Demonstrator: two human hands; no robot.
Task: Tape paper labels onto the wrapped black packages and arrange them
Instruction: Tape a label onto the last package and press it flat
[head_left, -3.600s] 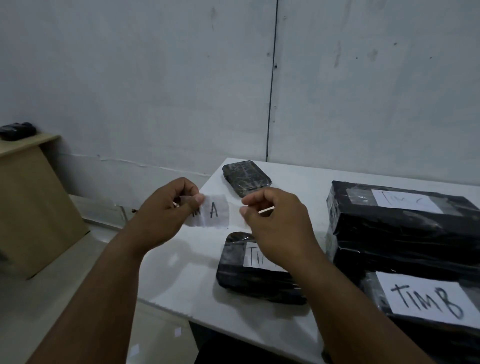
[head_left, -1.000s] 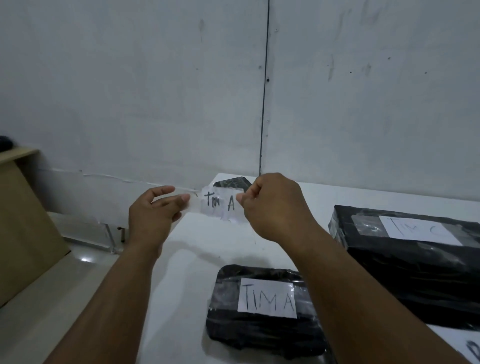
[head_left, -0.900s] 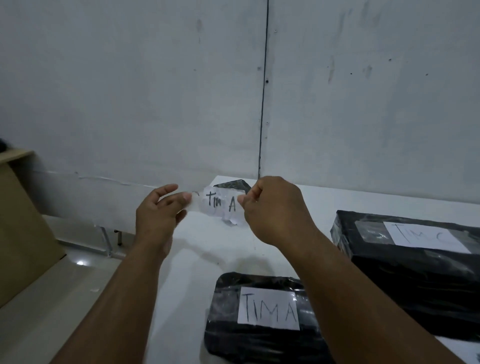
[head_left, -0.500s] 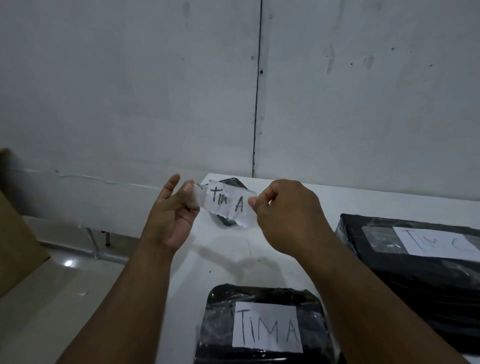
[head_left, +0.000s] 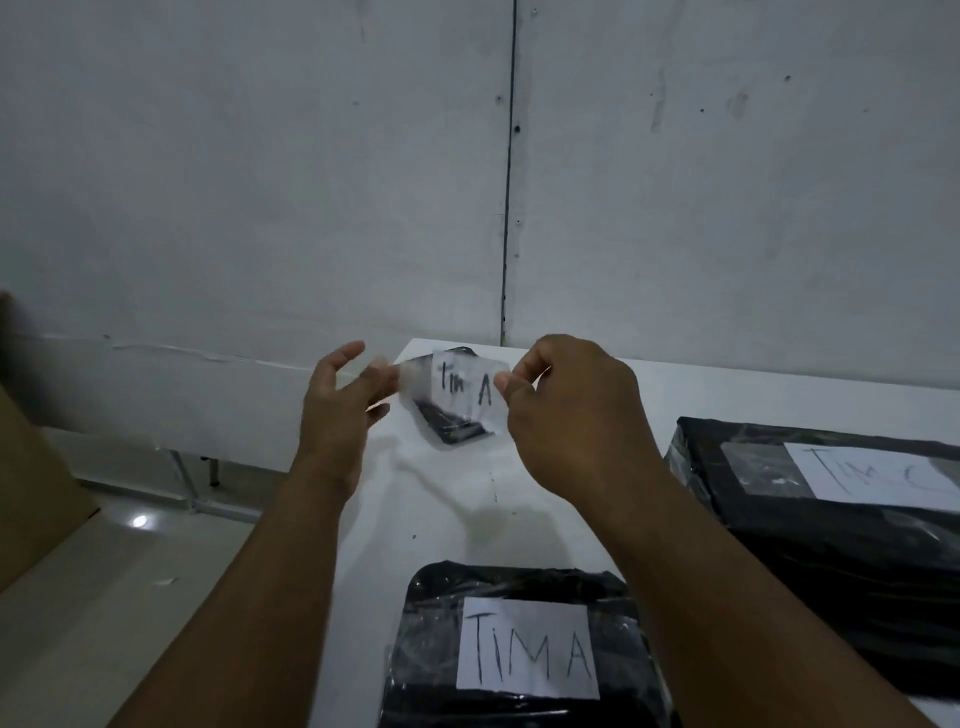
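- Stretching a small white paper label backed by clear tape (head_left: 464, 387), lettered "Tim A", both hands hold it in the air so the sticky strip stays flat.
- Right hand (head_left: 566, 415) pinches the right end between thumb and forefinger; left hand (head_left: 337, 410) touches the left tape end with fingertips, other fingers spread loose.
- Directly beyond it, at the white table's (head_left: 457, 509) far left corner, lies a small unlabelled black wrapped package (head_left: 452, 428), the likely target.
- Nearer, a black wrapped package already labelled "TIMA" (head_left: 524, 649) lies finished; another labelled one (head_left: 831, 499) sits right.
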